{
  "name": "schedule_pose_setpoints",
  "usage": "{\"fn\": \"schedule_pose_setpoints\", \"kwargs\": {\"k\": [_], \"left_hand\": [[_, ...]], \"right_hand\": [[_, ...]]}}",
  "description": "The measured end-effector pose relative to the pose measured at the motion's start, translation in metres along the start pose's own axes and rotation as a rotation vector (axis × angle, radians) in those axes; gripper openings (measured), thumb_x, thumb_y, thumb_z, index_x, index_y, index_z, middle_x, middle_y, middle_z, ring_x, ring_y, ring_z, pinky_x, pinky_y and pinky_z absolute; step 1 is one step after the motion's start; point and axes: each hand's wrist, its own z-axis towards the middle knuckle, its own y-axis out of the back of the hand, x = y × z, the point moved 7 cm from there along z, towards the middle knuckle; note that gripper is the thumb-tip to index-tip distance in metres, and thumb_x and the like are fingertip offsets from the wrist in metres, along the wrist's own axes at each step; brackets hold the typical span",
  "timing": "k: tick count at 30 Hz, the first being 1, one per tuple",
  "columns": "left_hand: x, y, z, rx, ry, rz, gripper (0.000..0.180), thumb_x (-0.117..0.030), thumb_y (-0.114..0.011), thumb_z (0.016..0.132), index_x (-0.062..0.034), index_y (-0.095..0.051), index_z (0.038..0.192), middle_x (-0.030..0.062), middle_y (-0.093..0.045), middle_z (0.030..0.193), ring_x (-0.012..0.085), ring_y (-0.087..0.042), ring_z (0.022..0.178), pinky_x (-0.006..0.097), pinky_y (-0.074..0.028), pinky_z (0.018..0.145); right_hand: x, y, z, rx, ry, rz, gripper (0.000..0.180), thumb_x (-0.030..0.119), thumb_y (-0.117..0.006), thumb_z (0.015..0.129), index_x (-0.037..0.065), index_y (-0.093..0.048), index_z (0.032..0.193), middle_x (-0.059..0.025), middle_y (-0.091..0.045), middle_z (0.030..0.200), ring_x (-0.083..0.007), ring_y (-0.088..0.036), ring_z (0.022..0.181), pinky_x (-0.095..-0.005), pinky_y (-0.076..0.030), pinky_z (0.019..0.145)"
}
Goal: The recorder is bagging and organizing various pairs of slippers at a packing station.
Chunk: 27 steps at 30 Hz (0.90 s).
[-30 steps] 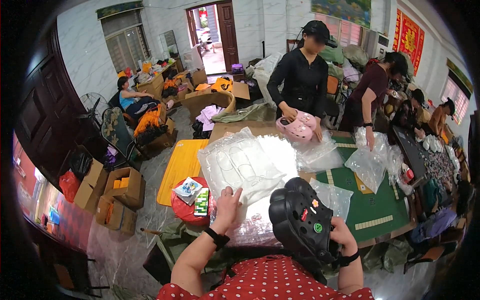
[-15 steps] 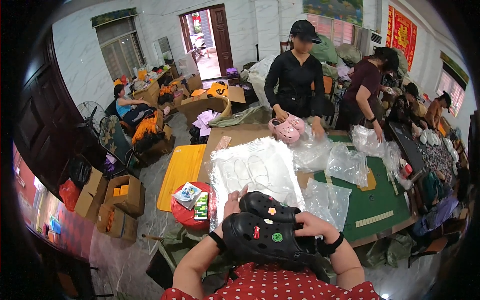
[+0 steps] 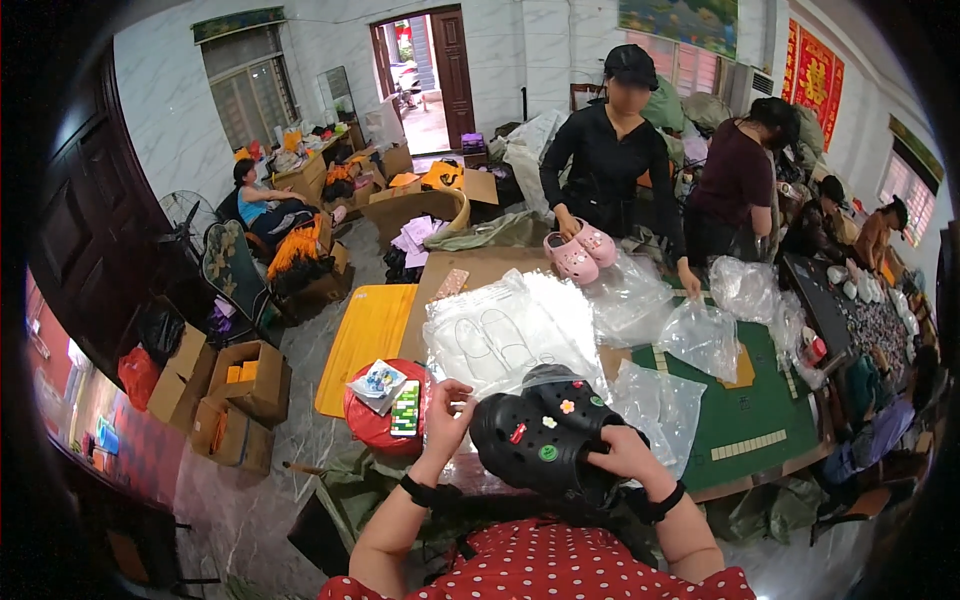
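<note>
A pair of black clogs (image 3: 545,425) with small coloured charms hangs over the near side of the table, toes pointing away from me. My right hand (image 3: 630,455) grips them at the heel openings, its fingers inside. To their left my left hand (image 3: 447,418) is closed, with thumb and fingers pinching the near edge of a clear plastic bag (image 3: 455,318). Shoe outlines show on that bag, which lies on a white sheet (image 3: 575,310). The front of the far clog seems to be under the clear film.
Across the table a person in black holds pink clogs (image 3: 575,255) and touches clear bags (image 3: 700,335). A red round stool (image 3: 375,440) with a phone (image 3: 404,410) stands left, beside a yellow board (image 3: 365,345). Green mat (image 3: 750,400) covers the table's right. Cardboard boxes (image 3: 240,385) sit farther left.
My left hand has come off the clogs and moved left to the bag's edge. The clogs have shifted slightly right and away from me. The other person's free hand has moved right among the bags.
</note>
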Motion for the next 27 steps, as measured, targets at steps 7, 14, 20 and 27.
{"fn": "schedule_pose_setpoints", "kwargs": {"k": [7, 14, 20, 27], "left_hand": [[-0.043, -0.003, -0.019, -0.183, -0.202, 0.171, 0.029, 0.007, -0.065, 0.082, -0.0014, -0.057, 0.109, 0.0059, -0.061, 0.097, 0.0136, -0.062, 0.088, 0.026, -0.052, 0.072], [-0.01, 0.001, -0.028, -0.318, 0.058, 0.08, 0.018, -0.001, -0.07, 0.082, -0.0008, -0.062, 0.097, 0.0054, -0.062, 0.089, 0.0138, -0.061, 0.084, 0.026, -0.052, 0.073], [0.002, -0.007, -0.026, -0.227, 0.221, -0.207, 0.011, -0.009, -0.069, 0.087, -0.001, -0.065, 0.094, -0.0012, -0.063, 0.085, 0.0074, -0.056, 0.077, 0.021, -0.044, 0.07], [0.007, -0.014, -0.027, -0.258, 0.209, -0.371, 0.014, -0.004, -0.065, 0.088, -0.0002, -0.063, 0.101, -0.0007, -0.062, 0.089, 0.0081, -0.056, 0.079, 0.022, -0.045, 0.073]], "right_hand": [[0.011, 0.003, -0.008, -0.066, -0.112, -0.117, 0.035, 0.029, -0.074, 0.069, -0.002, -0.059, 0.078, -0.0194, -0.059, 0.079, -0.0397, -0.061, 0.078, -0.0455, -0.049, 0.069], [0.007, -0.003, -0.014, -0.136, -0.047, -0.061, 0.035, 0.026, -0.074, 0.067, -0.002, -0.055, 0.071, -0.0178, -0.057, 0.075, -0.0389, -0.059, 0.072, -0.045, -0.047, 0.065], [0.001, -0.002, -0.016, -0.14, -0.049, -0.037, 0.035, 0.025, -0.074, 0.067, -0.003, -0.054, 0.068, -0.0178, -0.055, 0.073, -0.0388, -0.058, 0.071, -0.0459, -0.046, 0.062], [-0.007, -0.007, -0.016, -0.212, -0.072, -0.038, 0.034, 0.024, -0.073, 0.065, -0.003, -0.052, 0.067, -0.0187, -0.055, 0.073, -0.0406, -0.058, 0.072, -0.0469, -0.046, 0.062]]}}
